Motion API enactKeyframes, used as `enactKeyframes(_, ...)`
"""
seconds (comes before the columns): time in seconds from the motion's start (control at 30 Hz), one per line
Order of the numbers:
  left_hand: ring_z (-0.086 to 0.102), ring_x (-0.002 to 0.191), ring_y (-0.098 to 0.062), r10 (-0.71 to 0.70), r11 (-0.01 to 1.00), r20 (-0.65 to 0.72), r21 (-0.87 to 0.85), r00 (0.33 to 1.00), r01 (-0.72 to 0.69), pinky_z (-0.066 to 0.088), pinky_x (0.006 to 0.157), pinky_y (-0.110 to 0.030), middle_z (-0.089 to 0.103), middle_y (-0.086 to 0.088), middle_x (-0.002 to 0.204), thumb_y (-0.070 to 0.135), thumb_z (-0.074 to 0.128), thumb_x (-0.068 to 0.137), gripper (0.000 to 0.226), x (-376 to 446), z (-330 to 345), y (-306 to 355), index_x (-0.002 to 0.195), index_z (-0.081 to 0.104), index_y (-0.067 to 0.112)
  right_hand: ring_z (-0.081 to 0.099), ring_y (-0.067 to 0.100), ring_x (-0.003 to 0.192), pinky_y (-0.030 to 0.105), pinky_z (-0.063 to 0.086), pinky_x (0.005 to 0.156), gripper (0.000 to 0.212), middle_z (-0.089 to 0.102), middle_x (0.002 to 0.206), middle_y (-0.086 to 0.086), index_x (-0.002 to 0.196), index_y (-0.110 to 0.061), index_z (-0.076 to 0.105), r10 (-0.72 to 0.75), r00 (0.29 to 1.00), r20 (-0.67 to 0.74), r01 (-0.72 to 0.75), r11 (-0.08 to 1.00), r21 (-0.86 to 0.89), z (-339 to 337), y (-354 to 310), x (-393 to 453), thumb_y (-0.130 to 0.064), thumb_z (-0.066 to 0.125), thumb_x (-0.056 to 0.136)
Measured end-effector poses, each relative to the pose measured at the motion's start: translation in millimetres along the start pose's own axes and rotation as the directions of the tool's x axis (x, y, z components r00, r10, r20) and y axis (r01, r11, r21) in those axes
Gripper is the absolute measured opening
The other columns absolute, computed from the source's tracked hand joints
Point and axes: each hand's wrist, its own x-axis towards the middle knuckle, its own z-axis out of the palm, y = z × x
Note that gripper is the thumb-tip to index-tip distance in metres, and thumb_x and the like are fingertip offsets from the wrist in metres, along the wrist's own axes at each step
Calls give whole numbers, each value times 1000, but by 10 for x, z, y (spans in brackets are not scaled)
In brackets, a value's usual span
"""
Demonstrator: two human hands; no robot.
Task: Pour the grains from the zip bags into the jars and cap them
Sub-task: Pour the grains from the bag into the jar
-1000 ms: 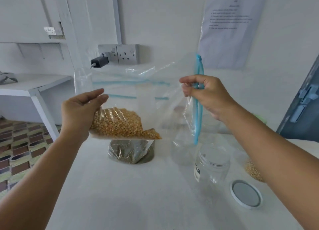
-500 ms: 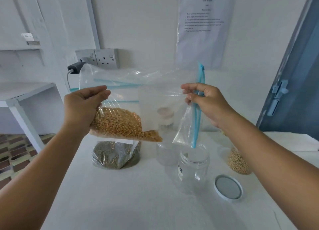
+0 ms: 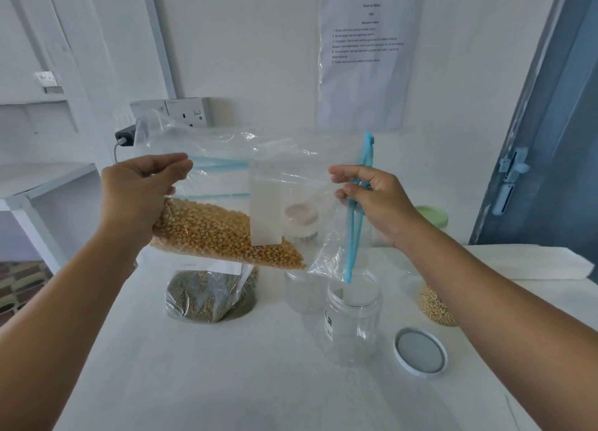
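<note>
Since a second ago, both hands have tipped the zip bag (image 3: 246,204) further, so its blue zip end now hangs lower and sits just over the mouth of the open jar (image 3: 352,317), and the view has swung right, leaving less of the patterned floor in sight. On the white table (image 3: 259,382), which fills the lower view, the clear bag is held up in the air on its side, with yellow corn kernels (image 3: 220,233) heaped in the end by the left hand (image 3: 139,194) and the zip strip (image 3: 357,217) running down at the right. That left hand cups the filled end from behind, fingers together and curled over the plastic. Holding the strip, the right hand (image 3: 372,204) has thumb and fingers pinched on it near the top. Below the bag lies a second bag of dark green grains (image 3: 207,294), flat on the table. Right of the open jar, a jar partly filled with pale kernels (image 3: 435,304) stands beside the right forearm. Behind the held bag, two more clear jars show blurred through the plastic. A white lid (image 3: 420,351) lies flat, near the open jar's base.
</note>
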Motion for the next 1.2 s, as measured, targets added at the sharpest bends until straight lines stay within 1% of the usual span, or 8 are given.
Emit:
enactKeyframes(0.1, 58, 64, -4, 4, 1000, -11, -19, 1000, -5, 52, 70, -19, 77, 11, 79, 30, 89, 81, 15, -10, 36, 41, 95, 83, 28, 70, 13, 95, 24, 57, 96, 38, 72, 114, -2, 112, -28, 78, -35, 999, -8, 35, 999, -27, -16, 6, -3, 2, 58, 101)
enactKeyframes(0.17, 57, 62, -2, 10, 1000, -12, -19, 1000, -11, 51, 67, -16, 76, 13, 76, 29, 89, 82, 15, -9, 54, 62, 95, 83, 28, 68, 2, 96, 17, 53, 94, 35, 70, 118, -6, 121, -31, 73, -63, 997, 40, 66, 992, -104, -54, 13, -34, -7, 74, 94)
enactKeyframes(0.27, 56, 60, 0, 19, 1000, -9, -14, 1000, -20, 50, 65, -13, 75, 14, 73, 27, 88, 83, 14, -15, 68, 75, 96, 82, 27, 62, -5, 93, 12, 50, 90, 63, 62, 126, -7, 135, -31, 64, -90, 988, 123, 119, 960, -255, -85, 52, -60, -13, 88, 80)
enactKeyframes(0.53, 55, 58, 0, -4, 1000, -40, -24, 999, 3, 51, 64, -11, 75, 15, 71, 25, 85, 85, 15, -54, 19, 18, 99, 81, 24, 66, 0, 108, 13, 50, 96, 58, 56, 134, -7, 148, -31, 52, -146, 972, 182, 196, 934, -299, -58, 88, -51, 1, 63, 100)
enactKeyframes(0.67, 58, 59, 3, 12, 999, -51, -31, 999, -14, 51, 65, -11, 74, 12, 76, 22, 84, 86, 17, -99, 35, 38, 103, 80, 21, 68, 13, 114, 34, 59, 96, 67, 56, 135, -5, 145, -37, 53, -115, 981, 158, 148, 964, -220, -70, 193, -65, 13, 44, 102)
enactKeyframes(0.8, 60, 63, 3, 23, 999, -41, -30, 999, -24, 51, 65, -11, 75, 13, 74, 21, 84, 87, 16, -116, 74, 74, 103, 80, 21, 70, 16, 107, 40, 61, 94, 65, 57, 133, -2, 144, -37, 52, -88, 986, 142, 112, 979, -169, -21, 263, -111, 12, 46, 103)
enactKeyframes(0.97, 55, 62, -3, -75, 990, -80, -123, 994, 64, 49, 62, -13, 75, 8, 79, 24, 86, 84, 15, -98, -42, -63, 97, 81, 24, 67, 13, 91, 32, 62, 86, 60, 61, 127, -1, 145, -24, 57, -65, 994, 85, 74, 992, -105, 123, 20, 46, 15, 46, 100)
enactKeyframes(1.2, 53, 54, 2, -248, 952, -141, -220, 959, 214, 46, 64, -13, 71, 13, 71, 24, 84, 86, 9, -232, -278, -405, 94, 79, 23, 60, 10, 80, 29, 61, 82, 64, 63, 121, -3, 145, -19, 59, -89, 981, 170, 122, 973, -195, 448, -217, 136, 15, 42, 94)
